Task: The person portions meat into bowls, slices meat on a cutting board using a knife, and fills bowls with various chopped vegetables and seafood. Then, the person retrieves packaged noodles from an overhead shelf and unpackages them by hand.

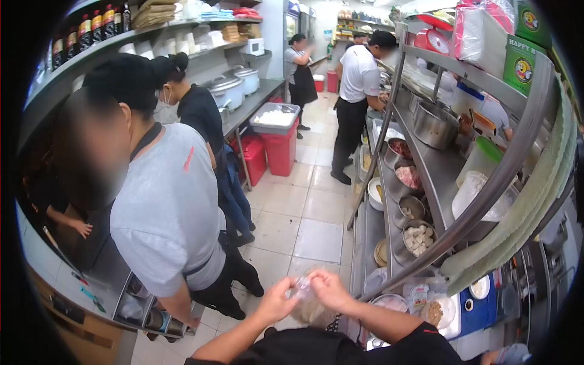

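In front of my body, at the bottom middle of the head view, hangs a clear plastic bag [311, 309] with pale contents I cannot make out. My left hand [278, 300] pinches one side of its gathered top. On the other side, my right hand [328, 289] grips the same top with bent fingers. The two hands are close together, and the bag's body hangs below them. To the right, past my right forearm, are a white container of brown crumbly food [434, 311] and a small bowl of dark liquid [469, 305].
A co-worker in a grey shirt [164, 201] stands close on my left, by an open drawer [137, 304]. On my right, a metal shelf rack [420, 140] holds pots and bowls of food. Other people stand further along the tiled aisle [286, 210], near red bins [281, 149].
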{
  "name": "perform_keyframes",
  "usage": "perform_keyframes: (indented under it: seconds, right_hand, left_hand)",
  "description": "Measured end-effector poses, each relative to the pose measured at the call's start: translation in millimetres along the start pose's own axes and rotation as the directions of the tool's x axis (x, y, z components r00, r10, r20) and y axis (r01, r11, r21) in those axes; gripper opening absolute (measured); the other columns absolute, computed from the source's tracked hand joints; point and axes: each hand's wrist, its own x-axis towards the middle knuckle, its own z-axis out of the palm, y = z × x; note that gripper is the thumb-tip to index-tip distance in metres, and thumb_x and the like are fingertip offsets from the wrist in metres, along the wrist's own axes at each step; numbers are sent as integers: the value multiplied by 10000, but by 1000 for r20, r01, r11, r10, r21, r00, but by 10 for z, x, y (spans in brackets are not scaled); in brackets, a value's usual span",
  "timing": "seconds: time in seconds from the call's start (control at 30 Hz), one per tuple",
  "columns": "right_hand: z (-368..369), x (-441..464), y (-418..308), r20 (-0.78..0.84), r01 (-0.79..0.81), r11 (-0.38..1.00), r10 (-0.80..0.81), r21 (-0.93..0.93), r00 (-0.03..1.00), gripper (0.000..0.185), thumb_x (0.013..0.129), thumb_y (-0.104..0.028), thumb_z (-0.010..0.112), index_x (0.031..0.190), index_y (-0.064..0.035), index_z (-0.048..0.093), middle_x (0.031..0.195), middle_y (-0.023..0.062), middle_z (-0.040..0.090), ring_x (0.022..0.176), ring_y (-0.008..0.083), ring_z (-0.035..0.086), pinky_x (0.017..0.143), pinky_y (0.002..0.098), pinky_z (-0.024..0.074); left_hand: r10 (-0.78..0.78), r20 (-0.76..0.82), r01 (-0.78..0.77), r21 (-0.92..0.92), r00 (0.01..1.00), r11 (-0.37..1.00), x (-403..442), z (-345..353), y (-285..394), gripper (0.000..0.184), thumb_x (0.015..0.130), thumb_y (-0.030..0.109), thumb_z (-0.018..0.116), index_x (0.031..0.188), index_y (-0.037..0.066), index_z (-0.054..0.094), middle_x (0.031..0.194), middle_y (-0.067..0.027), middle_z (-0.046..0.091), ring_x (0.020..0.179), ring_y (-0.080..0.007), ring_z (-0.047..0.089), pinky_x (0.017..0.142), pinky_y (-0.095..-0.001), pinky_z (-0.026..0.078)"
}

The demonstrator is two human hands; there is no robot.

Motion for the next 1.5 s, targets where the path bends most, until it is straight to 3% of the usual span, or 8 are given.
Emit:
perform_keyframes:
  seconds: [0.23,0.37,0.67,0.73,0.93,1.07,1.27,1.5]
  right_hand:
    - [-400,672,13,-460,53,971,61,232,886,114,884,-25,465,850,-51,570,693,-23,524,581,55,446,519,216,364]
    - [-788,1005,-138,-392,99,814,165,572,905,88,842,-18,500,810,-85,546,636,-17,486,523,73,427,485,224,370]
    - [-1253,2188,474,-583,39,971,108,234,805,29,874,-56,613,865,-54,586,743,-18,579,602,39,502,521,205,398]
    - [-1362,2511,486,-547,12,992,59,126,835,43,885,-72,626,892,-41,597,770,-16,593,635,32,511,551,197,405]
    - [-1604,3507,338,-432,-38,993,-15,-114,902,90,916,-112,631,922,-27,602,792,-30,589,668,29,493,589,205,409]
    - [-1790,4258,281,-365,-1,990,-52,-143,929,85,914,-110,626,915,-30,595,775,-45,573,659,29,479,575,214,403]
    - [-1941,5190,-466,-141,-256,955,236,-147,961,96,845,-78,632,795,-61,551,666,-53,520,607,23,454,528,221,392]
    - [-1728,5736,-834,120,35,965,-4,-258,993,206,853,-93,671,718,-57,520,543,-15,412,518,59,423,472,257,374]
  left_hand:
    - [256,127,-242,-117,958,963,1502,26,70,268,806,76,612,1056,28,531,972,-209,654,930,-408,623,778,-421,502]
    - [251,307,-192,-208,918,959,2797,418,-312,152,840,89,561,979,31,541,822,-123,614,757,-266,609,696,-359,489]
    - [269,682,-273,-106,680,956,4244,-200,-653,182,914,140,572,1062,39,605,970,-100,677,922,-176,658,800,-318,519]
    - [457,588,-453,-166,668,876,4216,-82,-987,275,895,189,605,1142,68,613,968,-113,698,884,-201,657,779,-346,517]
    - [40,394,48,-212,918,976,4738,-44,-1085,195,894,157,584,1050,41,599,822,-81,644,745,-160,596,707,-312,492]
    - [171,354,-48,-332,919,942,5550,-114,-1481,113,890,129,542,944,31,563,716,-72,570,667,-159,547,651,-313,475]
    - [485,670,-303,-379,562,874,6799,-1075,-1055,61,883,103,568,857,54,543,666,-23,546,625,-113,529,576,-283,453]
    - [700,714,-427,-645,-40,634,7595,-1729,-770,163,820,139,666,843,56,528,602,-105,537,537,-306,551,507,-339,472]
